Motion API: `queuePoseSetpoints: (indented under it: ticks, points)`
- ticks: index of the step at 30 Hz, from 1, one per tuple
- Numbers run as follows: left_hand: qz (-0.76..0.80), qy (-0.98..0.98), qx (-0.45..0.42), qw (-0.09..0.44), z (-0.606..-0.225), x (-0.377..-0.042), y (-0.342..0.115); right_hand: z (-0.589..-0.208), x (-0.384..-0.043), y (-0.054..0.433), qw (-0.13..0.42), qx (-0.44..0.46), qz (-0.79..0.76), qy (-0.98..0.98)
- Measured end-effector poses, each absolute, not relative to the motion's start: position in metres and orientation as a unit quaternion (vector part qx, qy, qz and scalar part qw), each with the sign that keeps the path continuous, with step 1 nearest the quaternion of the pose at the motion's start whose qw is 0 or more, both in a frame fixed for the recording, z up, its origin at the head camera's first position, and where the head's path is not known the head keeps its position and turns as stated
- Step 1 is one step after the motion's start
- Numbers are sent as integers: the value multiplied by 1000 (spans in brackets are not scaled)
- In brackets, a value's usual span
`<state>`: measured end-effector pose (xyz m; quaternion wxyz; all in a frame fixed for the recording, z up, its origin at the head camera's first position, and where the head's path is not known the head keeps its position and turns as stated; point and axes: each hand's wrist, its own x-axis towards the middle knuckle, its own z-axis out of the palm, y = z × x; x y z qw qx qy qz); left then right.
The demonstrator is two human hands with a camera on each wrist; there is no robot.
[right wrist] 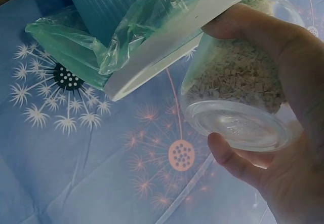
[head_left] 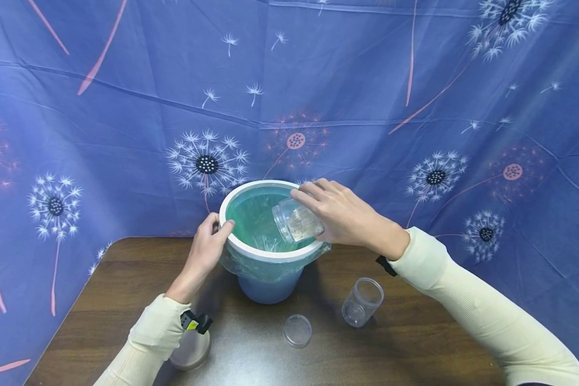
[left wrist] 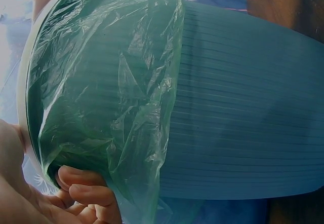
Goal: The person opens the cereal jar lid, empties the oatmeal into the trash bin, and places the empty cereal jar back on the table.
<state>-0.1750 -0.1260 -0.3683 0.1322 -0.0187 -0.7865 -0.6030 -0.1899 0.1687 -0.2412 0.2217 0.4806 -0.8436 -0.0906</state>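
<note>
A blue trash can point(head_left: 270, 287) stands upright on the table, with a white rim ring point(head_left: 270, 255) and a green plastic bag point(left wrist: 126, 82) folded over its outside. My left hand point(head_left: 206, 246) grips the ring at its left side, thumb over the top and fingers curled beneath. Over the can's right side, my right hand point(head_left: 344, 214) holds a transparent jar point(head_left: 296, 221) tipped on its side, mouth pointing left into the can. Brownish flakes point(right wrist: 238, 77) lie inside the jar. In the right wrist view the fingers and thumb wrap around its body near the base.
A second transparent jar point(head_left: 362, 305) stands on the brown wooden table point(head_left: 405, 343), right of the can. Nearer me lies a small transparent lid point(head_left: 297, 331). A round, pale object point(head_left: 191, 352) sits partly under my left wrist. Behind hangs a blue dandelion-print cloth point(head_left: 357, 96).
</note>
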Motion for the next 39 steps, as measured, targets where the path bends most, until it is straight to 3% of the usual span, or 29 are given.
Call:
queuePoseSetpoints:
  ticks: [39]
  points:
    - [-604,-786,-19,128,-368,-175,-127,-240,-190,164,227,492,-112,-833]
